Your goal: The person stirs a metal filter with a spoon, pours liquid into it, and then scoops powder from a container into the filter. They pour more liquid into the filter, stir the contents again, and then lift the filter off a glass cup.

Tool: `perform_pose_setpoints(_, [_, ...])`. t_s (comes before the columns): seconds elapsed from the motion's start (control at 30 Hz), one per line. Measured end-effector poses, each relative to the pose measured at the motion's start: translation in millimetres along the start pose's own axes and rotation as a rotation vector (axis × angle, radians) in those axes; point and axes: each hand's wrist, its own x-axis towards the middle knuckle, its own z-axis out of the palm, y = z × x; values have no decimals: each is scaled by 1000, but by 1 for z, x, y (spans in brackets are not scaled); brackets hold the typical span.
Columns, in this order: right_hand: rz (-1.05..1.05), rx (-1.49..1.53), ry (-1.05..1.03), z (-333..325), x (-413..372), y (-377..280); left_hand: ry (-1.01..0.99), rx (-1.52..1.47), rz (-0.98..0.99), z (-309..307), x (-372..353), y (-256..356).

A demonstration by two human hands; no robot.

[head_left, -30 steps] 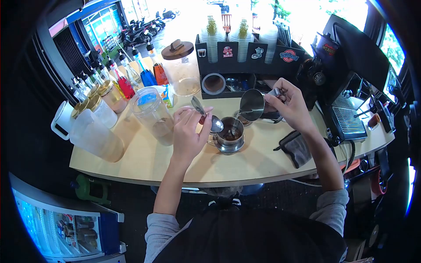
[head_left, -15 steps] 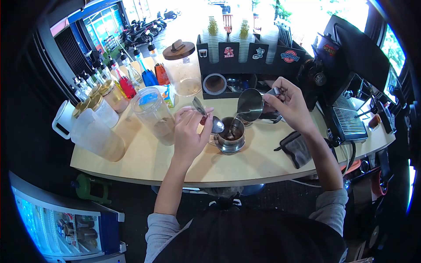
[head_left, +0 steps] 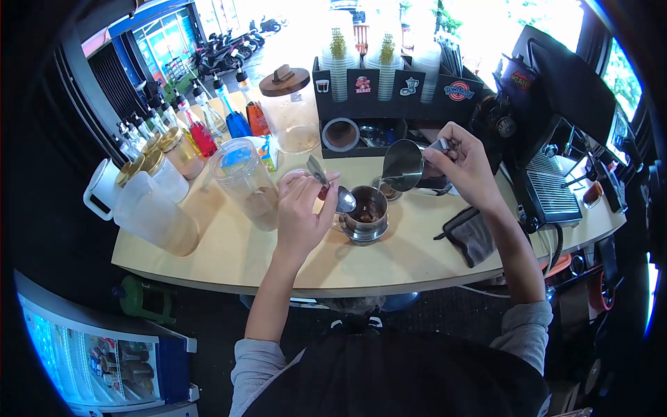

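Note:
My left hand (head_left: 303,207) is closed on a metal spoon (head_left: 345,199), whose bowl is beside the rim of a metal cup (head_left: 363,233). Another thin metal piece (head_left: 316,169) sticks up from between its fingers. Brown contents show inside the cup. My right hand (head_left: 462,165) grips the handle of a metal pitcher (head_left: 403,165), which is tilted to the left above and behind the cup. No stream shows between pitcher and cup. A small glass (head_left: 388,189) is partly hidden under the pitcher.
An open clear jar (head_left: 243,182) and a plastic pitcher (head_left: 154,215) are on the left of the table (head_left: 292,274). Syrup bottles (head_left: 198,135) and a wooden-lidded jar (head_left: 292,115) are behind. A grey cloth (head_left: 472,236), a black cup organizer (head_left: 375,87) and an espresso machine (head_left: 552,191) are rightward.
The metal pitcher and my right hand have moved slightly right, away from the cup. The thin stream into the cup has gone. My left hand is nearly unchanged.

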Motion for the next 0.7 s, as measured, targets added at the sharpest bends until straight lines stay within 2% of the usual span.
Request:
perform_pose_setpoints(0.3, [29, 24, 30, 1, 4, 10, -32, 12, -20, -1, -4, -1])
perform_pose_setpoints(0.37, [79, 207, 59, 1, 2, 11, -13, 1, -13, 1, -4, 0])
perform_pose_setpoints(0.4, [78, 208, 59, 0, 1, 16, 4, -10, -5, 2, -4, 0])
perform_pose_setpoints(0.5, [86, 326, 98, -8, -7, 48, -6, -11, -18, 4, -6, -1])
perform_pose_setpoints(0.7, [281, 465, 296, -15, -41, 115, -34, -43, -10, 2, -4, 3])
